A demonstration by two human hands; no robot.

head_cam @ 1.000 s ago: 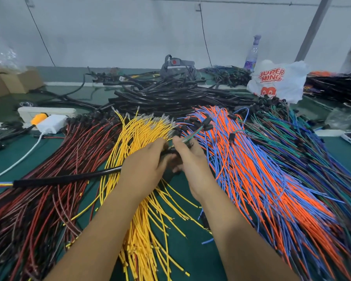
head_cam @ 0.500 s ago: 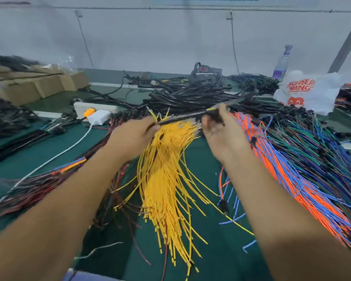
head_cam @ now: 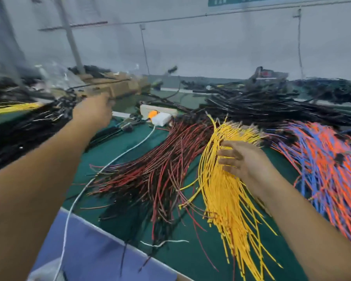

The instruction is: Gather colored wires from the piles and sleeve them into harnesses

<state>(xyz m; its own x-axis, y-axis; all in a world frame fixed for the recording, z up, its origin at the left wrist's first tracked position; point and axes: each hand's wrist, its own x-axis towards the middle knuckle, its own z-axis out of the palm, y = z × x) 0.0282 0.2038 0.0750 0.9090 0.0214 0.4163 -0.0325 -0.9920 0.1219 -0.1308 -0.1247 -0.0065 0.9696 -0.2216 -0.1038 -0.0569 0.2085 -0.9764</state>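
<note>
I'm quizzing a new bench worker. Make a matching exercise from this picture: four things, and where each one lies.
Things:
1. yellow wires
2. red wires
3. orange and blue wires
4. white charger

Places:
A. far right of the bench
B. under the right hand
C. plugged in behind the red pile
D. between the white cable and the yellow pile

Pairs: 1-B, 2-D, 3-A, 4-C
</note>
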